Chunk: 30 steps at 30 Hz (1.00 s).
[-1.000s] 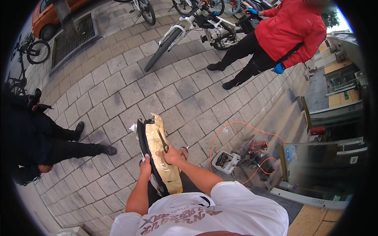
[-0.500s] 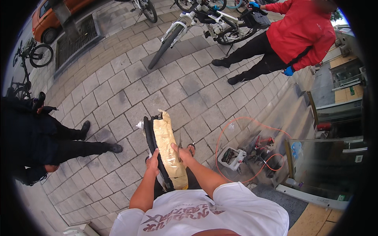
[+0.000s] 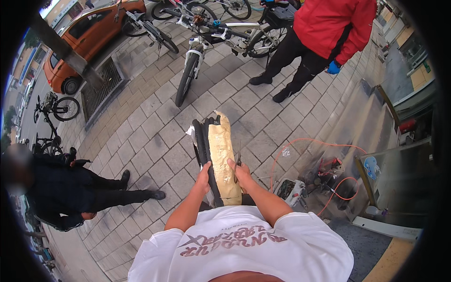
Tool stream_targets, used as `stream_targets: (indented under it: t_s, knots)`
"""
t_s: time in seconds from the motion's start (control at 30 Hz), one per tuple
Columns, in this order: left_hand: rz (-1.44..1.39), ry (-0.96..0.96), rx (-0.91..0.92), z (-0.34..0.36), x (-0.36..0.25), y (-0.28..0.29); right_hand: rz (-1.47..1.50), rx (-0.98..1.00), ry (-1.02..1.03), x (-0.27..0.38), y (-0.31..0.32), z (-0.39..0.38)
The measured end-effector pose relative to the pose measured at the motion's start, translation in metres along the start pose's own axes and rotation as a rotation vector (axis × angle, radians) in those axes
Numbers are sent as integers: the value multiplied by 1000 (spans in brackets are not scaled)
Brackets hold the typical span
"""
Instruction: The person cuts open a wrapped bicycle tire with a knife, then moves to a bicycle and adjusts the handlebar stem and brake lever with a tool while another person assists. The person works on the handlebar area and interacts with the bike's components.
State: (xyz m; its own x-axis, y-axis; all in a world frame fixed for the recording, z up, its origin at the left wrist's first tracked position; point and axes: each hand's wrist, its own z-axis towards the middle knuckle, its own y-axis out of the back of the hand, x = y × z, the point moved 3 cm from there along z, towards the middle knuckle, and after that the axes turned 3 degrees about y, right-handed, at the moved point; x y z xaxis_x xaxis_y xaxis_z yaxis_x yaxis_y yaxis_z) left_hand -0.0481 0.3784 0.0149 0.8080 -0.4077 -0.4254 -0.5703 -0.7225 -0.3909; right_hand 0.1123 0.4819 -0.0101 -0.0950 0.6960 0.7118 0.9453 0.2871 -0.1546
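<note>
Upright in front of my body stands a curved bundle of bicycle tyres. Its black tyres (image 3: 202, 136) are on the left, and a tyre wrapped in crinkled tan paper (image 3: 221, 145) is on the right. My left hand (image 3: 203, 178) is closed on the black side. My right hand (image 3: 242, 174) presses the wrapped side, thumb on the paper, and also holds a slim dark tool (image 3: 238, 157) that looks like scissors, pointing away from me. A white scrap (image 3: 190, 130) sticks out at the bundle's far left. The lower end is hidden by my shirt.
A person in red (image 3: 324, 33) stands far right beside a white bicycle (image 3: 192, 66); a person in dark clothes (image 3: 61, 183) stands at left. On the paving at right lie a white tool box (image 3: 296, 193) and an orange hose (image 3: 305, 140), near a glass door (image 3: 399, 183).
My view has tilted up and turned, so the scene appears shifted. Both hands keep their hold on the tyre bundle. The person in red has lowered the near arm slightly.
</note>
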Motion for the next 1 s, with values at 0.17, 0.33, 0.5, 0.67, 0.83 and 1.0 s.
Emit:
stream_targets:
  t_s: [0.17, 0.33, 0.5, 0.67, 0.83, 1.0]
  knots:
    - [154, 36, 58, 15, -54, -101, 188, -5, 113, 68, 34, 33]
    - [196, 147, 185, 85, -82, -161, 242, -187, 114, 112, 64, 77]
    - [364, 265, 145, 178, -96, -188, 232, -305, 24, 130, 85, 131]
    - [976, 97, 82, 246, -169, -197, 270, -338, -85, 142, 91, 178]
    - [246, -553, -53, 315, -366, -261, 275, -472, -122, 169, 75, 202]
    - [-151, -607, 6, 352, -524, -317, 282, -403, -161, 186, 65, 212]
